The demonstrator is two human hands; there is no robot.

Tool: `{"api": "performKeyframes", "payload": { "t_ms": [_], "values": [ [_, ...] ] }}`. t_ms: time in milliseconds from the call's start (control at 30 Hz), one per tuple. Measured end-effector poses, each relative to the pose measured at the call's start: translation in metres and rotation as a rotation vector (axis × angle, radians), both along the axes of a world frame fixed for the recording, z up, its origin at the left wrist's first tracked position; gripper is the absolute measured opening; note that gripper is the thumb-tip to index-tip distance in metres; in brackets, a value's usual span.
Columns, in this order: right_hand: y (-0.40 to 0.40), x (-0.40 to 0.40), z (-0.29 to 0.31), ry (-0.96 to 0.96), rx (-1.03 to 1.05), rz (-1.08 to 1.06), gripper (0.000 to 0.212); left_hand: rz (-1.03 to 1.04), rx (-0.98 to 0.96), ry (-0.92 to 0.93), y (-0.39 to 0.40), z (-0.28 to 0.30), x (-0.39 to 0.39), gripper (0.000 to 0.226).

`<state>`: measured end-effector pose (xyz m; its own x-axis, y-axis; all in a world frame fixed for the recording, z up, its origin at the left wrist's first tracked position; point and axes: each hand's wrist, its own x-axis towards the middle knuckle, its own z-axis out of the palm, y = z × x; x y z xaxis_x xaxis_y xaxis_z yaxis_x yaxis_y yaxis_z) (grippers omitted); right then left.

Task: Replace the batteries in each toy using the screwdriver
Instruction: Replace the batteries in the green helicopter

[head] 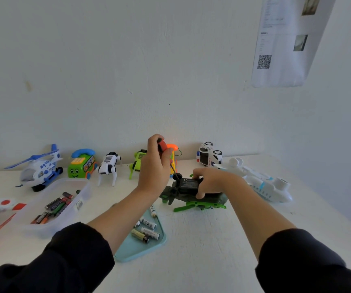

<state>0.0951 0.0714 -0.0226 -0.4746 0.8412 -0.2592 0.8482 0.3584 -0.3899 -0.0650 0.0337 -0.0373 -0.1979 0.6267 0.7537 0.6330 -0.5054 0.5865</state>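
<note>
A dark green toy helicopter [193, 197] lies upside down on the white table [202, 250], its black battery cover facing up. My right hand [212, 181] grips its body from the right side. My left hand [155, 166] holds the red-and-black handle of the screwdriver [162, 146] upright, and the thin shaft runs down to the black cover. A light blue tray [128, 248] near the table's front holds several white and gold batteries [147, 229].
A clear plastic box [43, 225] with several dark batteries sits at the left. Along the wall stand a blue-white helicopter [41, 168], a green bus phone [81, 163], a white robot dog [109, 166], a green robot dog [136, 161], a police car [209, 155] and a white plane [263, 185].
</note>
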Motion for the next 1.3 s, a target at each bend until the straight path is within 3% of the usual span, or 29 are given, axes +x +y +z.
{"api": "performKeyframes", "payload": {
  "t_ms": [133, 300, 433, 600, 833, 967, 1100, 1200, 1300],
  "values": [
    [0.003, 0.002, 0.002, -0.001, 0.008, 0.003, 0.048, 0.028, -0.007, 0.152, 0.001, 0.01, 0.011, 0.026],
    [0.008, -0.007, -0.006, -0.124, 0.171, -0.036, 0.05, 0.002, -0.103, 0.038, 0.013, 0.021, 0.003, 0.026],
    [0.013, -0.011, -0.022, -0.041, 0.386, -0.081, 0.039, -0.055, -0.118, 0.071, 0.015, 0.02, 0.0, 0.029],
    [0.019, -0.009, -0.027, 0.023, 0.435, -0.118, 0.034, -0.068, -0.192, 0.182, 0.026, 0.025, 0.002, 0.05],
    [0.022, -0.01, -0.026, 0.028, 0.41, -0.12, 0.035, 0.022, -0.139, 0.353, 0.032, 0.044, 0.005, 0.027],
    [0.025, -0.01, -0.027, 0.031, 0.402, -0.12, 0.036, -0.007, -0.098, 0.34, 0.038, 0.051, 0.001, 0.033],
    [0.027, -0.01, -0.026, 0.032, 0.385, -0.115, 0.036, -0.263, -0.255, 0.05, 0.038, 0.058, 0.007, 0.018],
    [0.027, -0.01, -0.028, 0.025, 0.402, -0.115, 0.035, -0.05, -0.147, 0.238, 0.043, 0.055, 0.011, 0.01],
    [0.027, -0.01, -0.028, 0.027, 0.406, -0.122, 0.035, 0.223, -0.082, 0.41, 0.044, 0.054, 0.014, 0.034]
  ]
}}
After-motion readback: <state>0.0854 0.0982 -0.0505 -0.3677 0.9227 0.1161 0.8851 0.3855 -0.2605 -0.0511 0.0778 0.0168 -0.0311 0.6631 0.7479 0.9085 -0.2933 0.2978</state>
